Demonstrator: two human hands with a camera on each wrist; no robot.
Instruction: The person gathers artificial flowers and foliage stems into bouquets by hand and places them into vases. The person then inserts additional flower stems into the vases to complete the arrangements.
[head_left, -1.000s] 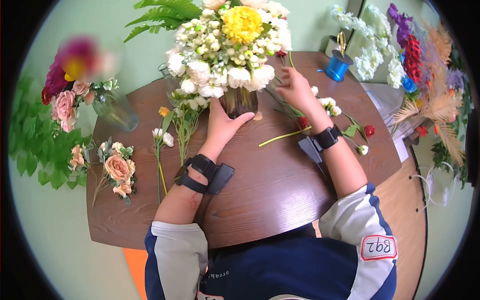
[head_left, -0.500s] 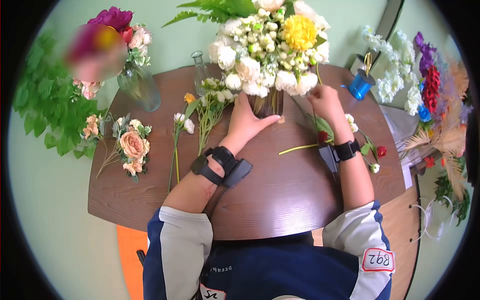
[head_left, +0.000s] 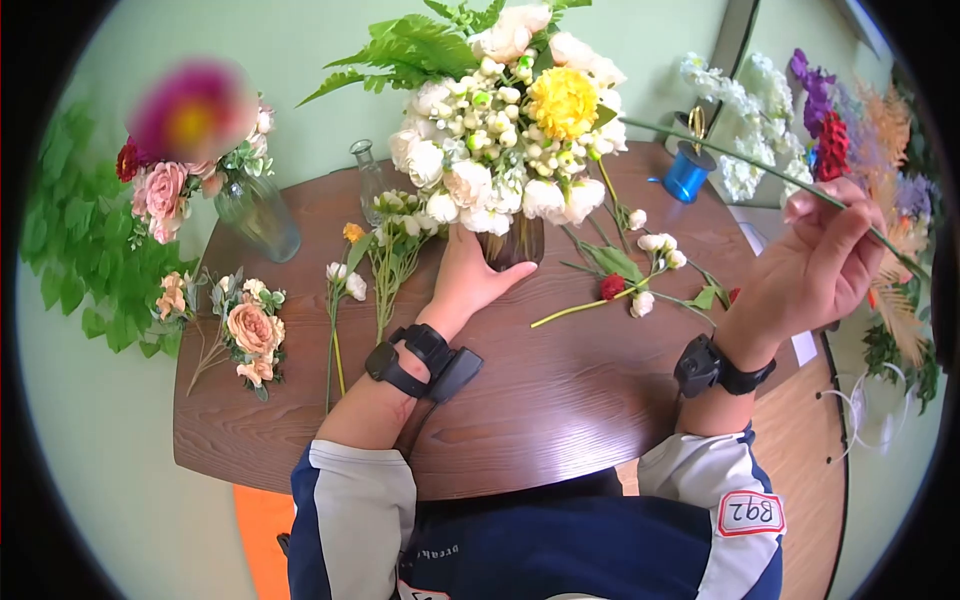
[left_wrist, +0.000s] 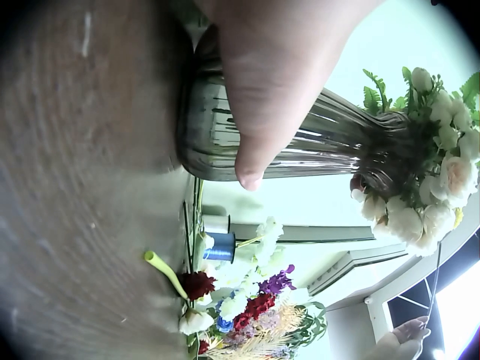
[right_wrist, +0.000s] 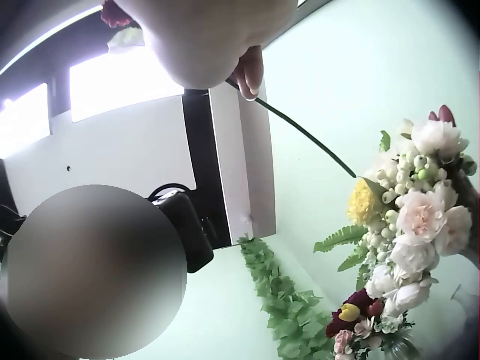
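A ribbed glass vase [left_wrist: 322, 142] holds a full bouquet [head_left: 480, 165] of white blooms, white berries, fern and one yellow flower [head_left: 565, 103]. My left hand [head_left: 470, 275] grips the vase low down, thumb across its near side and the other fingers hidden behind. Raised at the right, my right hand [head_left: 815, 260] pinches a long green stem [head_left: 730, 152]. One end of that stem points at the bouquet beside the yellow flower. In the right wrist view, a dark red bloom [right_wrist: 116, 13] shows at the top edge, beyond the hand.
Red and white flower stems [head_left: 612, 287] lie right of the vase, near a blue ribbon spool [head_left: 687, 175]. To the left are white flower sprigs [head_left: 347, 282], peach roses [head_left: 255, 330], a small glass bottle [head_left: 366, 180] and another glass vase [head_left: 258, 215] with pink blooms.
My right hand has gone from beside the bouquet up and out to the right, now with the green stem in it. My left hand keeps its hold on the vase.
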